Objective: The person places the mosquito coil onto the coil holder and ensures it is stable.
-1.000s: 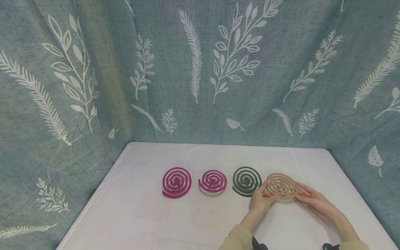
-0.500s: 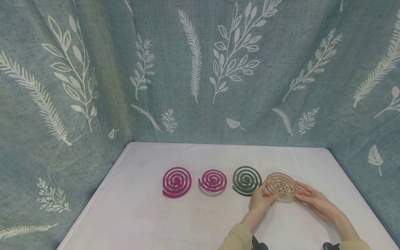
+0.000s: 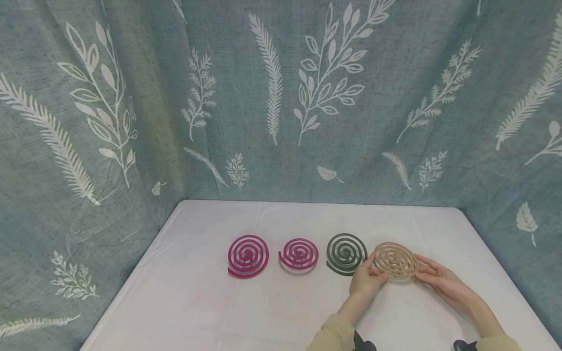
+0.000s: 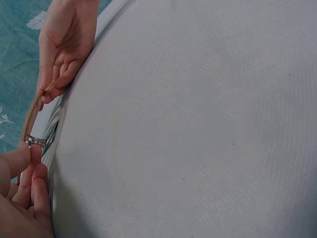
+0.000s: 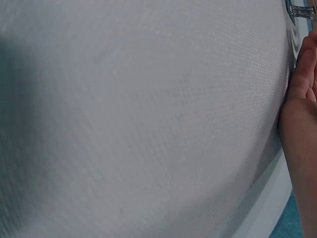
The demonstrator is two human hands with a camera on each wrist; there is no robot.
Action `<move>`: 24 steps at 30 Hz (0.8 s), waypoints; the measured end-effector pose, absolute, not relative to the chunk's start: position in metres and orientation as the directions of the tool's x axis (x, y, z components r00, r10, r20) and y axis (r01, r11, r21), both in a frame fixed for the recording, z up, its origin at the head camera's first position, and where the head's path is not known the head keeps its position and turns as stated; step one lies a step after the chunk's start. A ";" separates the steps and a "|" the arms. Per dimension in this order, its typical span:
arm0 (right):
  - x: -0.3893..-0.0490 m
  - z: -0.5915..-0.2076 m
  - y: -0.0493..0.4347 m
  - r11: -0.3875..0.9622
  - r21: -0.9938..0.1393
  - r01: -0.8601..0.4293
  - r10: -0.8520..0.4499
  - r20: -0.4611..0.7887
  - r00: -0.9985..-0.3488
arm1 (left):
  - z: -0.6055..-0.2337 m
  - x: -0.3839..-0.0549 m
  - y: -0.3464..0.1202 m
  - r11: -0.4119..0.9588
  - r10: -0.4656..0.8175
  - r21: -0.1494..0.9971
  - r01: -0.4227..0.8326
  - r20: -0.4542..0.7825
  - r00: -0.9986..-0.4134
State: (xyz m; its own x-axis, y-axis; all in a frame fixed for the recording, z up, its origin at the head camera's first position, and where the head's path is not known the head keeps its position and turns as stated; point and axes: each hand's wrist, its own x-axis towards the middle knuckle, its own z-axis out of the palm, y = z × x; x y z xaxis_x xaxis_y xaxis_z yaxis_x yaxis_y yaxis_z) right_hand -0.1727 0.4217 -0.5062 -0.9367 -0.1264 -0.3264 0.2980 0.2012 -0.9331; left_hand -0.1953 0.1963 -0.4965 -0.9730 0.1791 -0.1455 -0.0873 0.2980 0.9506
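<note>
In the head view both hands hold a tan mosquito coil (image 3: 395, 260) at the right end of a row of coils. My left hand (image 3: 366, 282) pinches its left rim between thumb and fingers. On the opposite rim, the thumb and fingers of my right hand (image 3: 443, 282) grip it. The left wrist view has the coil (image 4: 31, 115) edge-on, with a small metal stand (image 4: 36, 141) under it by the left fingertips. A dark green coil (image 3: 346, 254) lies just left of my left hand, partly covered by it.
Farther left on the white-covered table (image 3: 193, 302) are a magenta coil (image 3: 299, 253), which seems raised above its shadow, and another magenta coil (image 3: 248, 255). A blue-green curtain (image 3: 281, 175) with white leaf prints hangs behind the table and along its sides.
</note>
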 end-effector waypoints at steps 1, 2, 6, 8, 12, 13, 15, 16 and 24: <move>-0.173 -0.506 0.422 0.202 -0.932 0.300 -0.125 -0.328 -0.936 | -0.496 -0.195 0.196 0.300 0.178 0.950 -0.087 -0.146 -0.973; -0.173 -0.507 0.422 0.202 -0.932 0.301 -0.125 -0.329 -0.936 | -0.497 -0.195 0.196 0.303 0.178 0.949 -0.086 -0.146 -0.973; -0.174 -0.508 0.423 0.203 -0.931 0.302 -0.128 -0.331 -0.935 | -0.497 -0.195 0.196 0.306 0.170 0.948 -0.093 -0.150 -0.974; -0.174 -0.508 0.423 0.200 -0.932 0.302 -0.132 -0.331 -0.934 | -0.496 -0.195 0.196 0.303 0.168 0.948 -0.096 -0.152 -0.974; -0.174 -0.508 0.423 0.195 -0.934 0.300 -0.133 -0.328 -0.935 | -0.496 -0.195 0.196 0.300 0.170 0.949 -0.094 -0.150 -0.974; -0.173 -0.508 0.423 0.193 -0.934 0.301 -0.132 -0.328 -0.935 | -0.496 -0.195 0.196 0.299 0.171 0.950 -0.094 -0.150 -0.974; -0.173 -0.508 0.423 0.196 -0.933 0.301 -0.127 -0.328 -0.936 | -0.496 -0.195 0.196 0.297 0.172 0.950 -0.093 -0.149 -0.974; -0.173 -0.507 0.422 0.196 -0.933 0.301 -0.126 -0.328 -0.936 | -0.496 -0.195 0.196 0.299 0.173 0.950 -0.091 -0.147 -0.974; -0.173 -0.508 0.422 0.197 -0.933 0.301 -0.121 -0.327 -0.937 | -0.497 -0.195 0.196 0.302 0.174 0.950 -0.084 -0.141 -0.975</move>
